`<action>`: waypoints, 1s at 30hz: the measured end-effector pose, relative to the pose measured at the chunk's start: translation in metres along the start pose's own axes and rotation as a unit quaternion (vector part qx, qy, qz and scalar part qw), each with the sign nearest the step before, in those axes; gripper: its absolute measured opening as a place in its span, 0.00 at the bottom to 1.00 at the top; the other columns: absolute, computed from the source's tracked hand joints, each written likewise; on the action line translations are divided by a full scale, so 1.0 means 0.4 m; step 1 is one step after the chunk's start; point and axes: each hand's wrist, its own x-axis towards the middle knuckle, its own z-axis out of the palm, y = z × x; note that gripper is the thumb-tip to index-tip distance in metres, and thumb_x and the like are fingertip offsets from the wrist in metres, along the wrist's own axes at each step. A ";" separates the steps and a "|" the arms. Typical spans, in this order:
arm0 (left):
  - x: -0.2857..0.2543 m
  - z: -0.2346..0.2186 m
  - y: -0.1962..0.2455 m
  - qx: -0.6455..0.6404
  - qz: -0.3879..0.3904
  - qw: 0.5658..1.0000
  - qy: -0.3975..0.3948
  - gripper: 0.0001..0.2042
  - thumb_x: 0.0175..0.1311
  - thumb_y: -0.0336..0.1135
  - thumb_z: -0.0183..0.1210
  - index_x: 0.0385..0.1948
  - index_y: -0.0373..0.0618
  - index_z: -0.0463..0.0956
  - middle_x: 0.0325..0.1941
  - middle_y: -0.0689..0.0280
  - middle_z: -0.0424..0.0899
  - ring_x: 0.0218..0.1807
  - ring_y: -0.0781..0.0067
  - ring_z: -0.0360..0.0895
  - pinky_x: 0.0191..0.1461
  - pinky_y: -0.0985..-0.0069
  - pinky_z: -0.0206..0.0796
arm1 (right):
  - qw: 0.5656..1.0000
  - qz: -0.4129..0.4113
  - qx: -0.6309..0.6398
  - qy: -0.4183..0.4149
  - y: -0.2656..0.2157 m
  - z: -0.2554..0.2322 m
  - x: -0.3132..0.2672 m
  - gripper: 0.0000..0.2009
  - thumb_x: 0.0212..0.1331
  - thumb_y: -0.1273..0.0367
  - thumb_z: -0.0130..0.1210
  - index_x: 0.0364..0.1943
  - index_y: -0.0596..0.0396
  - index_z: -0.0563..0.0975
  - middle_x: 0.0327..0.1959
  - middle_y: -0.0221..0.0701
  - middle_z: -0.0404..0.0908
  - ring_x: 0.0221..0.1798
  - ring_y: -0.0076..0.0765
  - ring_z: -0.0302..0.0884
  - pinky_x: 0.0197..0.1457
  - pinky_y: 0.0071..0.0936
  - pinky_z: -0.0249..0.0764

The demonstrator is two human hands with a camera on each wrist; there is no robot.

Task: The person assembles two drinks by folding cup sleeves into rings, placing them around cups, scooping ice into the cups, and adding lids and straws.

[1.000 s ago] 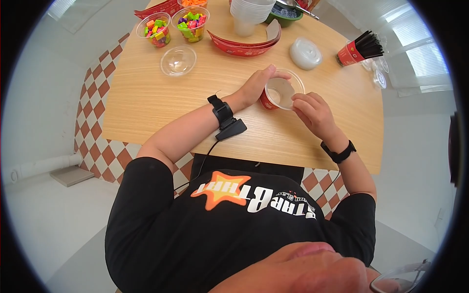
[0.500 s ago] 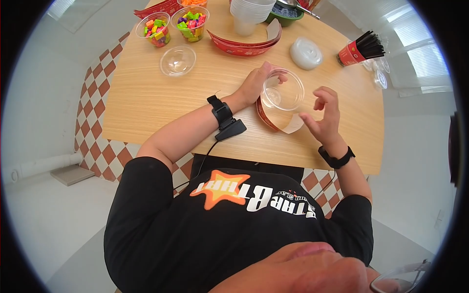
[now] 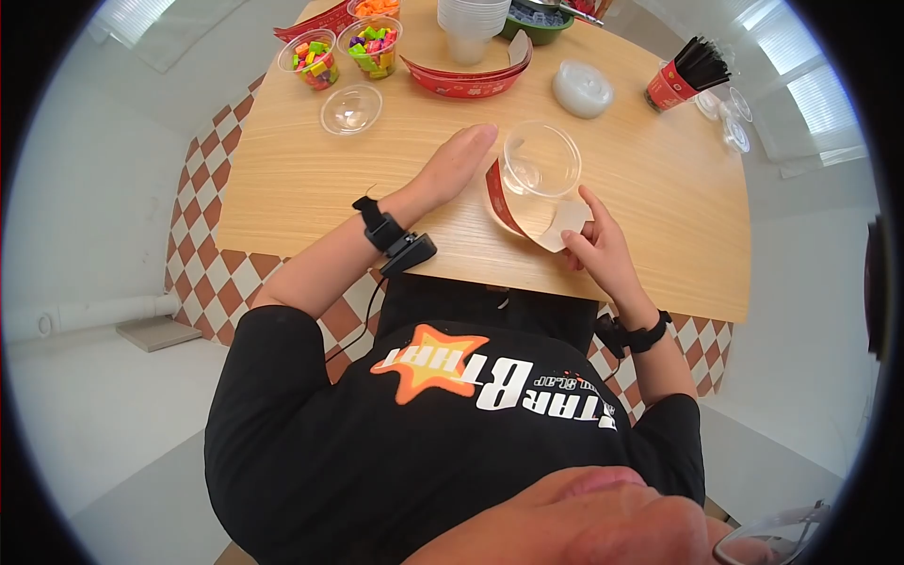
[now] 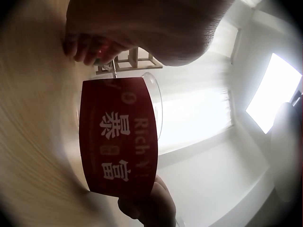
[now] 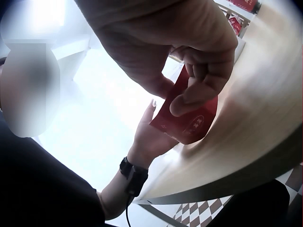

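Observation:
A clear plastic cup (image 3: 544,162) stands upright near the table's front. In front of it curves a red paper cup sleeve (image 3: 499,196), unrolled into a strip, its pale inner side facing the cup. My right hand (image 3: 603,250) pinches the sleeve's right end between thumb and fingers; the right wrist view shows this hand (image 5: 203,52) close over the red paper. Just left of the cup is my left hand (image 3: 460,162), fingers extended and holding nothing. White lettering marks the sleeve (image 4: 118,137) in the left wrist view, where it hides most of the cup.
Behind the cup lie stacked red sleeves (image 3: 466,85), a stack of clear cups (image 3: 471,21) and a pile of lids (image 3: 583,89). Cups of colourful wrapped candy (image 3: 311,62) and a dome lid (image 3: 351,110) are at left. Black straws (image 3: 702,64) fill a red-wrapped cup at right.
The sleeve has gone from wrapped round the cup to spread open before it. My left hand has let go and drawn left; my right hand has taken the sleeve's end.

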 end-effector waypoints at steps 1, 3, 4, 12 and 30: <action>-0.038 -0.008 0.055 0.011 -0.043 0.999 -0.023 0.31 0.78 0.55 0.39 0.63 0.31 0.67 0.57 0.55 0.77 0.54 0.70 0.75 0.65 0.75 0.63 | 1.000 -0.014 0.008 -0.003 0.008 0.003 -0.007 0.36 0.61 0.72 0.55 0.72 0.66 0.53 0.20 0.27 0.73 0.20 0.19 0.72 0.25 0.19 0.68; -0.098 -0.020 0.109 0.027 -0.086 0.995 -0.046 0.32 0.77 0.55 0.42 0.65 0.31 0.65 0.57 0.55 0.77 0.52 0.70 0.75 0.61 0.75 0.67 | 0.999 -0.030 0.008 -0.010 0.016 0.014 -0.022 0.35 0.60 0.73 0.54 0.72 0.66 0.54 0.20 0.27 0.73 0.20 0.19 0.72 0.25 0.19 0.69; -0.121 -0.025 0.120 0.053 -0.137 0.985 -0.093 0.33 0.75 0.56 0.44 0.65 0.31 0.64 0.57 0.56 0.77 0.50 0.71 0.76 0.55 0.74 0.70 | 0.999 -0.044 0.004 -0.015 0.019 0.021 -0.028 0.34 0.60 0.74 0.53 0.71 0.66 0.55 0.21 0.26 0.73 0.20 0.19 0.71 0.26 0.19 0.69; -0.207 -0.082 0.177 0.036 -0.181 0.981 -0.066 0.27 0.75 0.53 0.47 0.62 0.38 0.68 0.48 0.66 0.77 0.41 0.78 0.75 0.42 0.80 0.72 | 0.997 -0.033 0.065 -0.015 0.014 0.034 -0.030 0.28 0.60 0.75 0.52 0.66 0.68 0.64 0.24 0.27 0.77 0.19 0.18 0.72 0.24 0.17 0.70; -0.275 -0.005 0.351 -0.023 -0.025 0.988 -0.149 0.30 0.64 0.42 0.62 0.63 0.33 0.67 0.53 0.60 0.80 0.52 0.75 0.78 0.57 0.75 0.71 | 0.947 -0.298 0.115 0.029 -0.050 0.019 -0.128 0.16 0.62 0.70 0.61 0.53 0.60 0.79 0.55 0.40 0.77 0.53 0.31 0.76 0.56 0.27 0.73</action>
